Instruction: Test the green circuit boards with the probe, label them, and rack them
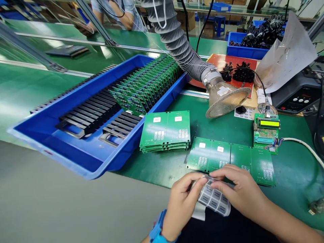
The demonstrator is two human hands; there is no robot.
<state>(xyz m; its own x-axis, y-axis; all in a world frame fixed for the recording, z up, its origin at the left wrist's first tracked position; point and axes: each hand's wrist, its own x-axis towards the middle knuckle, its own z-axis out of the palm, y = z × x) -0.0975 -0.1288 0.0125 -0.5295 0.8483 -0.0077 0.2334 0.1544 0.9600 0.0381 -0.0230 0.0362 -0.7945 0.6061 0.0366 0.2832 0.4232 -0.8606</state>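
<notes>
Between my two hands is a sheet of stickers (214,199) with rows of small printed grey labels, bent over at its top edge. My left hand (181,199), with a blue band at the wrist, pinches the sheet's upper left corner. Thumb and fingers of my right hand (238,189) close on its upper right part. Just beyond my hands, green circuit boards (240,158) lie side by side; white labels show on the left one. A stack of green circuit boards (165,130), with two white labels on the top one, sits farther left.
A long blue tray (101,168) holds upright circuit boards (152,84) in black racks (88,114). A fume extraction hose (182,50) hangs over the bench. To the right are a small display board (267,133) and a blue bin (248,50) of cables. Another person (121,17) sits across.
</notes>
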